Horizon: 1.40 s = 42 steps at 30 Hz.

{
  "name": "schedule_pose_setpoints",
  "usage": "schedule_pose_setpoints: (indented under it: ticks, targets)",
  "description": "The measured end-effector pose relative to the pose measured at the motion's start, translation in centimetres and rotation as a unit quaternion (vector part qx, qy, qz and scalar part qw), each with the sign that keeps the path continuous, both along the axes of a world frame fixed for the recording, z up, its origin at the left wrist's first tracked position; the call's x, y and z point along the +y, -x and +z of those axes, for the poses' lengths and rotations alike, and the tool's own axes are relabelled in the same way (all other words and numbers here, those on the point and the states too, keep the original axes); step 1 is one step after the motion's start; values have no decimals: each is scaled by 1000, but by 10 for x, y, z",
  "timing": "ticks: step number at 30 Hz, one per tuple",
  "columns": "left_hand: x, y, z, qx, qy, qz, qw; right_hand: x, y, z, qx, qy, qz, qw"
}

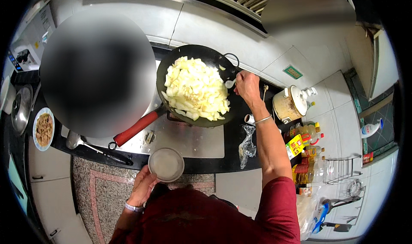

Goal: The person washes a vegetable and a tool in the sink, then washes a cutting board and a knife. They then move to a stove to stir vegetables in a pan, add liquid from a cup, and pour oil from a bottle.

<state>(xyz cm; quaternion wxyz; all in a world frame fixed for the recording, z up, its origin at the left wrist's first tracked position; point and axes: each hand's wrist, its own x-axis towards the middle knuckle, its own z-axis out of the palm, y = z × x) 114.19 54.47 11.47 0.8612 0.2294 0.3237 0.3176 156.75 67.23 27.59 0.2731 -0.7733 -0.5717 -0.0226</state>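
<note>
Head view: the right hand [247,86] pinches a small white spoon [230,84] over the far right side of the black wok [165,68], full of pale cut cabbage [195,89]. The left hand [143,185] holds a small round bowl [166,164] near the counter [193,141] edge. I think tipping the spoon slowly would spread it evenly.

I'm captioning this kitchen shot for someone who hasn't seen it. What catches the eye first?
A black wok heaped with pale chopped cabbage sits at centre, its red handle pointing lower left. The right hand tips a small white spoon over it; the left hand holds a round metal bowl below.
</note>
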Motion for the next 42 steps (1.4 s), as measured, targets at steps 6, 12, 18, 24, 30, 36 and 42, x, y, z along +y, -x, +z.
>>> schedule_pose_setpoints:
  ticks: [6, 12, 18, 24, 30, 36, 42]
  targets:
    - [1, -15, -2, -1, -5, -26, 1000, -57, 22, 10, 329, -57, -46, 942]
    - [4, -42, -4, -2, -27, -68, 997, -149, 110, -16, 434, 85, 116, 890]
    - [-7, -95, 3, 2, -45, -159, 986, -233, 115, -70, 474, 70, 39, 877]
    - [-29, -149, 4, 32, -45, -261, 964, -300, 78, -59, 416, 31, -29, 908]
    - [-83, -210, 11, 6, -52, -285, 957, -384, -42, -105, 228, -4, -160, 961]
    - [-134, -254, 6, 29, -44, -267, 962, -402, -179, -160, -47, 30, -212, 976]
    - [-173, -269, 14, 39, -56, -227, 972, -359, -243, -170, -125, 139, -295, 937]
